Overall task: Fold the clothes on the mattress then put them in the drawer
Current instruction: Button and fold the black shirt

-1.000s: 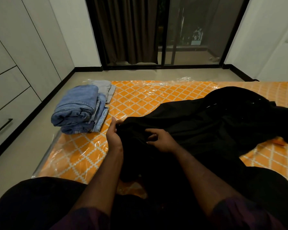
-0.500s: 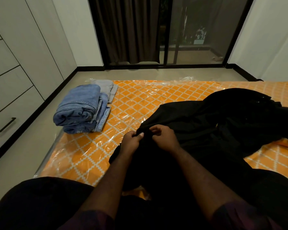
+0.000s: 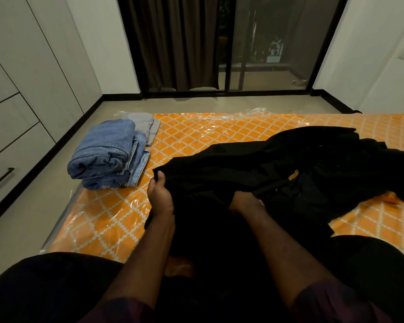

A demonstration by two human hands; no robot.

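— What does the left hand (image 3: 160,198) hold?

— Its grip is clenched on the near left corner of the black garment (image 3: 266,169). The thumb presses against the edge of the cloth, and the other fingers are hidden behind it.

— And the right hand (image 3: 244,203)?

— Only the wrist and the back of the hand show. The fingers go in under a fold of the same garment, so whether that grip is grasping the cloth or lying loose cannot be told.

— Where does the garment lie?

— It is spread in a crumpled heap across the middle and right of the orange-patterned mattress (image 3: 196,136), with its near part draped over the person's lap. The mattress wears a clear plastic wrap (image 3: 98,220).

— What else is on the mattress?

— The folded jeans (image 3: 107,155) sit stacked at the far left corner, well apart from the black garment. A grey folded garment (image 3: 145,124) lies just beyond them, touching the stack.

— And the drawers?

— The drawers (image 3: 12,145) stand shut in the white unit at the left, across a strip of floor (image 3: 40,213) from the mattress.
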